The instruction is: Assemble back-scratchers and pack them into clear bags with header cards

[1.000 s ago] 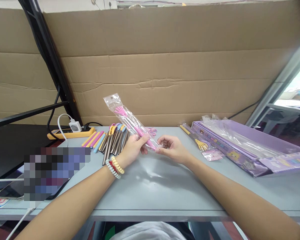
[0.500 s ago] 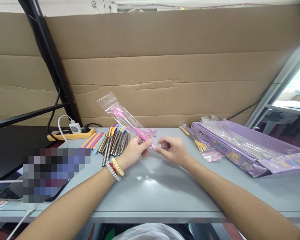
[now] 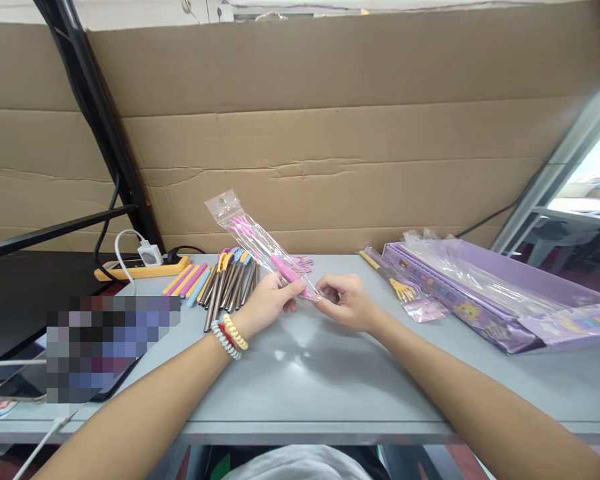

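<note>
On my head view, the left hand (image 3: 275, 300) is closed around the lower part of a clear sleeve (image 3: 260, 245) with a pink hand-shaped stick (image 3: 286, 268) inside, held tilted above the grey table (image 3: 300, 393), while the right hand (image 3: 347, 303) pinches the sleeve's lower end between thumb and curled fingers. I judge the stick light and fairly stiff, and the film thin, slippery and easy to crease or tear, so a firm grip belongs on the thick pink handle through the plastic, with only a gentle pinch at the film's edge, away from the slender pink fingers.
</note>
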The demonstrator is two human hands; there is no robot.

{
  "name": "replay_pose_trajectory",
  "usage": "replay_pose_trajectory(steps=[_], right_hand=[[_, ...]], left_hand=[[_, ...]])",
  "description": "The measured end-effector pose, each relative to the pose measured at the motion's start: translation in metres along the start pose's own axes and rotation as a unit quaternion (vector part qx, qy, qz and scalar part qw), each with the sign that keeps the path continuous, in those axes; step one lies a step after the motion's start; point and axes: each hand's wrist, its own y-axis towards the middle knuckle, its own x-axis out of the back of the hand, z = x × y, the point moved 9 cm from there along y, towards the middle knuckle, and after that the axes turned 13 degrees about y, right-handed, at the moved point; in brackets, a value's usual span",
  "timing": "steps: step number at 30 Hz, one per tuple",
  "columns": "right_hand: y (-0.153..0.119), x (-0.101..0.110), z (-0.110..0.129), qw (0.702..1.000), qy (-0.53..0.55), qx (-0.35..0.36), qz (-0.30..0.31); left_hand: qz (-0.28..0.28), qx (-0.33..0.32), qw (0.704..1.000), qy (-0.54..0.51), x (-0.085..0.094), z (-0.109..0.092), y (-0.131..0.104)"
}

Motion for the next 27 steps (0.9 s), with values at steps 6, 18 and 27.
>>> replay_pose_trajectory(steps=[6,18,27], right_hand=[[0.001,0.002,0.0,0.999,-0.037,0.027,-0.006],[0.002,-0.011,0.007,0.995,-0.055,0.032,0.073],[0.002,-0.005,-0.003,0.998,-0.06,0.015,0.032]], left_hand=[[-0.006,0.016,1.0,0.019,0.003,0.006,0.001],[0.058,0.116,0.989,-0.07,-0.012,0.029,0.001],[0.114,0.197,0.966,-0.125,-0.025,0.042,-0.004]])
